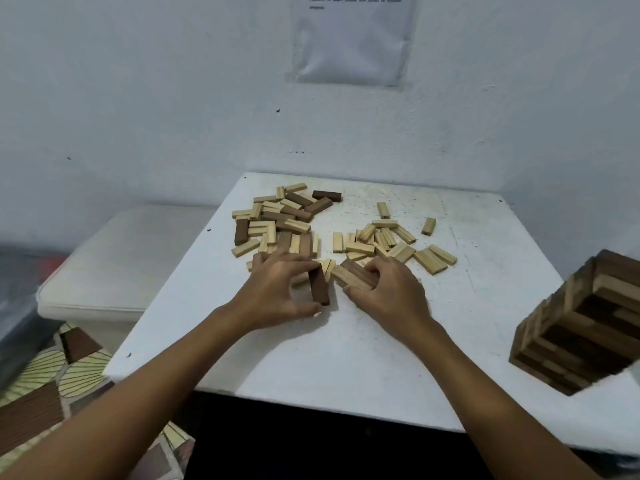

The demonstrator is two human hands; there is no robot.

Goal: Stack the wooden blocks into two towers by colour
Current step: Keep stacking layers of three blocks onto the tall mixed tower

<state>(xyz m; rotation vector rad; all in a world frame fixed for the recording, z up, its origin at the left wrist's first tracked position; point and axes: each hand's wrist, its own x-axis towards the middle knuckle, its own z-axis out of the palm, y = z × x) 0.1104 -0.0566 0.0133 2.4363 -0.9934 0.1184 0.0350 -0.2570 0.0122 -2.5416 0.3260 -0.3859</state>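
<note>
Loose wooden blocks lie on a white table [346, 358]. A mixed pile of light and dark blocks [277, 220] spreads at the back left, and a pile of light blocks [391, 240] lies to its right. My left hand [277, 292] pinches a dark brown block [319, 285] between thumb and fingers, just off the pile's near edge. My right hand [391, 292] curls its fingers round a small bunch of blocks [353, 273], light ones with a dark one among them. A tall tower of mixed light and dark blocks [581, 327] stands at the table's right edge.
A white wall with a taped paper sheet [353, 39] rises right behind the table. A pale cushioned seat [131, 258] sits lower at the left, above patterned flooring [52, 375]. The table's near edge drops to a dark gap.
</note>
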